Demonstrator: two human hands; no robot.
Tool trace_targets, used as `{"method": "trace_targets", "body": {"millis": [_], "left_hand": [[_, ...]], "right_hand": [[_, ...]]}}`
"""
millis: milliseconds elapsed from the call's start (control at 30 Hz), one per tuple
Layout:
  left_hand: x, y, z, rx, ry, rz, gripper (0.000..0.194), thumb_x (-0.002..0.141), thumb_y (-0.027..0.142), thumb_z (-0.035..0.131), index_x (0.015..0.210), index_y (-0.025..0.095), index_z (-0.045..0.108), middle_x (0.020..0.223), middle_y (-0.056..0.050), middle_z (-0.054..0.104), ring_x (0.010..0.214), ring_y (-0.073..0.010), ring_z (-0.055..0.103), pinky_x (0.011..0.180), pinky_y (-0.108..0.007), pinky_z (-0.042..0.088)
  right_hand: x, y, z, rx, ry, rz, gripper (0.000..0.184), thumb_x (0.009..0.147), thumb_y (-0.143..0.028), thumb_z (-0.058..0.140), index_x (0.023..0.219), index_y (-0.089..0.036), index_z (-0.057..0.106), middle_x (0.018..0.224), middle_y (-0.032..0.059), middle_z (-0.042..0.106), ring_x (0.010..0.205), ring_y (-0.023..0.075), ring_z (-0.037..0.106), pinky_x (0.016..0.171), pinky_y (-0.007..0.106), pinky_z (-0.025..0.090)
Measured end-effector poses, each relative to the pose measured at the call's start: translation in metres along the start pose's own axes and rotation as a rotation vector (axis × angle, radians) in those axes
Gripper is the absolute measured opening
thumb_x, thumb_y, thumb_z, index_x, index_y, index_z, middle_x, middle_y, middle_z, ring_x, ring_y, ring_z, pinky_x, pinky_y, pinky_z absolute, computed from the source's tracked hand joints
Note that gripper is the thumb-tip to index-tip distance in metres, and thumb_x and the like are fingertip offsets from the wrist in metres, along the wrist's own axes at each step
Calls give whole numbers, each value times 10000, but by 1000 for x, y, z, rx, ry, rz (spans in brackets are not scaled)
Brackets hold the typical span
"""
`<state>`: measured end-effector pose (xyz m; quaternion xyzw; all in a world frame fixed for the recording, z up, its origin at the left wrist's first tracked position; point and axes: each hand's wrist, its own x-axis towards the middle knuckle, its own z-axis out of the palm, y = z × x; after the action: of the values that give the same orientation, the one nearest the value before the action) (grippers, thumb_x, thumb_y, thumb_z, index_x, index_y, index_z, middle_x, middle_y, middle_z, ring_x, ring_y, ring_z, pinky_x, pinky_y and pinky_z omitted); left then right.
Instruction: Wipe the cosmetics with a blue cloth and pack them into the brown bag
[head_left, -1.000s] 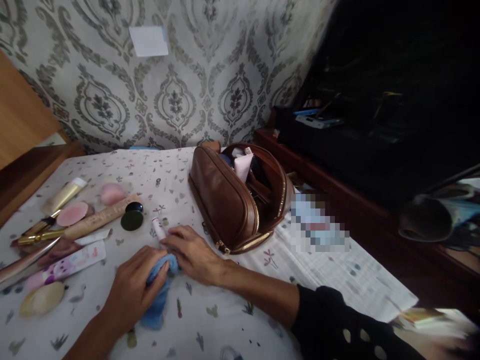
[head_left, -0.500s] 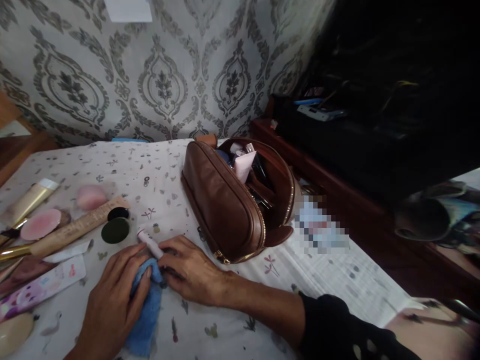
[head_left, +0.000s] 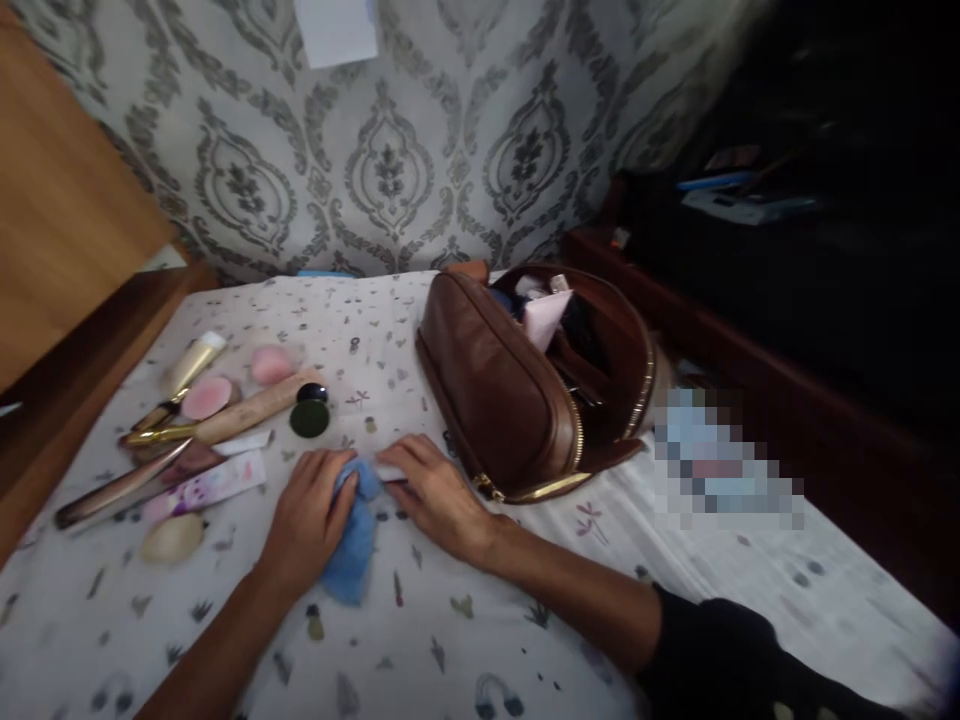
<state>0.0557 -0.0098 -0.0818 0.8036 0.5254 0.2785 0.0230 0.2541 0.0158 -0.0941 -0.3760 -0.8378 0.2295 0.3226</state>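
My left hand [head_left: 306, 515] grips a blue cloth [head_left: 352, 545] on the patterned sheet [head_left: 420, 640], fingers closed around its top. My right hand [head_left: 435, 495] lies just right of it, fingers pinching a small white tube [head_left: 388, 472] that is mostly wrapped by the cloth and my fingers. An open brown leather cosmetic bag [head_left: 510, 395] with a gold zip stands right behind my right hand, a pink tube [head_left: 544, 315] sticking out of it.
Left of my hands lie several cosmetics: a dark green round jar [head_left: 309, 418], a wooden-handled brush [head_left: 247, 412], pink sponges [head_left: 271, 364], a cream tube [head_left: 191, 365] and a pink printed tube [head_left: 214, 485]. Patterned wallpaper rises behind, with dark furniture [head_left: 787, 300] on the right.
The cloth has been pulled over the white tube, which now shows only a little between my hands. The camera swung right, then back left; both hands stay on cloth and tube.
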Motion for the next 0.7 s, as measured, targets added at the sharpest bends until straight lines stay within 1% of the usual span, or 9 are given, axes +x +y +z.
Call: {"method": "trace_targets", "body": {"millis": [67, 167, 300, 400, 467, 533, 633, 700], "left_hand": [[0, 0, 0, -14, 17, -13, 268, 1002, 293, 396, 1161, 177, 578, 1032, -82, 673, 993, -231, 620, 907, -390, 502], [-1, -1, 1, -42, 23, -42, 278, 1008, 284, 385, 1196, 193, 569, 1081, -81, 681, 1019, -220, 625, 899, -372, 511], [-1, -3, 1, -67, 10, -58, 275, 1017, 274, 358, 1141, 194, 590, 1056, -73, 682, 983, -207, 625, 857, -351, 511], [0, 0, -1, -62, 2, -59, 272, 1019, 266, 349, 1077, 189, 603, 996, -66, 674, 931, -205, 606, 834, -356, 497], [1, 3, -3, -33, -11, -34, 270, 1017, 268, 352, 1022, 188, 610, 931, -62, 659, 890, -213, 578, 819, -371, 485], [2, 6, -4, -1, -49, 19, 267, 1011, 285, 368, 996, 183, 614, 903, -68, 635, 885, -228, 543, 821, -390, 473], [2, 8, -6, 14, -116, 98, 259, 998, 314, 403, 1017, 173, 619, 938, -85, 610, 918, -244, 502, 849, -412, 461], [2, 7, -6, 0, -144, 111, 260, 994, 330, 417, 1031, 176, 623, 958, -87, 602, 930, -244, 491, 864, -412, 456]], "right_hand": [[1, 1, 2, -24, 9, 18, 272, 860, -64, 611, 1108, -177, 604, 1070, 93, 583, 1045, 231, 532, 938, 383, 493], [2, 2, 3, -52, -1, 25, 203, 870, -104, 636, 1059, -176, 622, 1034, 91, 588, 1015, 236, 539, 907, 392, 500], [4, 1, 1, -40, -20, 14, 109, 863, -153, 678, 953, -175, 622, 963, 77, 611, 953, 227, 565, 830, 357, 502], [4, 0, 0, -10, -25, 15, 84, 868, -172, 681, 899, -177, 602, 906, 62, 626, 893, 211, 583, 779, 329, 493], [4, 1, 1, -7, -27, 0, 85, 866, -164, 678, 901, -181, 602, 896, 57, 631, 881, 207, 588, 774, 325, 488], [4, 2, 2, -15, -27, -21, 115, 851, -145, 685, 931, -188, 613, 910, 56, 635, 894, 209, 592, 784, 327, 489], [4, 5, 4, -50, -35, -38, 169, 836, -132, 685, 985, -192, 634, 934, 62, 634, 925, 221, 592, 803, 338, 496], [4, 7, 5, -79, -40, -40, 159, 839, -147, 679, 987, -194, 644, 944, 67, 630, 936, 225, 589, 811, 345, 499]]}}
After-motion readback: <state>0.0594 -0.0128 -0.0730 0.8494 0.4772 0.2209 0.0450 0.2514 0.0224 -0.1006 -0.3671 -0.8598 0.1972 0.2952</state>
